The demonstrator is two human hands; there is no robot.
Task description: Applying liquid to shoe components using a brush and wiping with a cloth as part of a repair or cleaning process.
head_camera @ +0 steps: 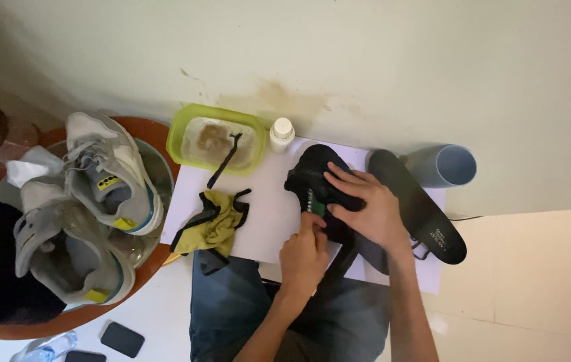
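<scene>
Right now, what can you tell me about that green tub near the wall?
The green tub is a shallow, rounded-rectangular container of translucent lime plastic. It sits on the floor by the wall, at the white sheet's far corner, beside a small white bottle. It holds cloudy, brownish liquid. A dark brush leans in it, handle sticking out over the rim. Neither hand touches it.
</scene>
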